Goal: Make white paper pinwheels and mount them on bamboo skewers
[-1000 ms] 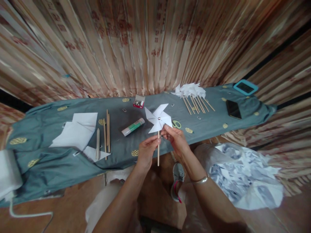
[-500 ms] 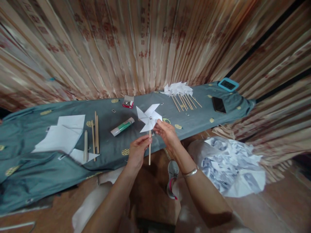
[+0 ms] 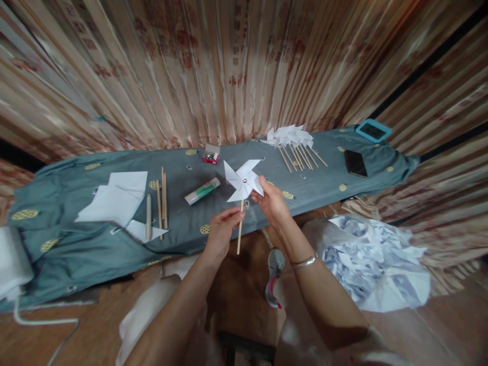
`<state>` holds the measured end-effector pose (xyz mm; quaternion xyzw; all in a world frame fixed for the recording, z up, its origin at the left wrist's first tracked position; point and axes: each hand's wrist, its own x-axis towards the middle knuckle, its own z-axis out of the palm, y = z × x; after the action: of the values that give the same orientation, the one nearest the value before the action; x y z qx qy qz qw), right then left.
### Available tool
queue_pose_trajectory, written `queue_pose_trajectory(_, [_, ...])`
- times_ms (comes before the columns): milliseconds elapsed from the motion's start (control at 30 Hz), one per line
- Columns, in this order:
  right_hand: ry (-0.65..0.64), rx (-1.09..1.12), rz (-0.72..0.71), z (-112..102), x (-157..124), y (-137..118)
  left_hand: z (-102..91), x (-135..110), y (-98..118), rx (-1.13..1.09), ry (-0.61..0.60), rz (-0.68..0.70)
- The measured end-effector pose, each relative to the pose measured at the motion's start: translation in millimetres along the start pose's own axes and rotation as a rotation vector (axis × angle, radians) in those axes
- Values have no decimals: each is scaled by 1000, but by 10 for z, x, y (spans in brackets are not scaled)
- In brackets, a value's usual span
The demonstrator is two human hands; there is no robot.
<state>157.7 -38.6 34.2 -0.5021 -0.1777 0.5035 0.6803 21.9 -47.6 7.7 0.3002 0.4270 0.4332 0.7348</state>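
Observation:
I hold a white paper pinwheel (image 3: pixel 242 181) on a thin wooden stick (image 3: pixel 240 235) just above the near edge of the table. My left hand (image 3: pixel 221 232) pinches the stick below the paper. My right hand (image 3: pixel 271 200) grips the lower right blade of the pinwheel with its fingertips. A silver pin sits at the wheel's centre.
The long table has a grey-green cloth (image 3: pixel 99 244). On it lie white paper sheets (image 3: pixel 114 199), loose wooden sticks (image 3: pixel 162 199), a glue stick (image 3: pixel 202 191), a small red pin box (image 3: pixel 210 154), finished pinwheels (image 3: pixel 292 142), a dark phone (image 3: pixel 355 163) and a blue-cased device (image 3: pixel 373 130). Paper scraps (image 3: pixel 371 262) fill a bag at right.
Both hands have kept their hold on the pinwheel. The stick is now slightly tilted, and my right hand has shifted along the blade. The view has swung a little.

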Motion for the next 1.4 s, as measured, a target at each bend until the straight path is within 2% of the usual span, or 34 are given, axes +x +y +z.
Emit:
queue_pose_trajectory(633, [-20,-70,2,112,-15,19,-191,-42,0,51,34,-37])
queue_pose_trajectory(1400, [-3,-143,-26,127,32,123,-246,-9,-29,53,42,-59])
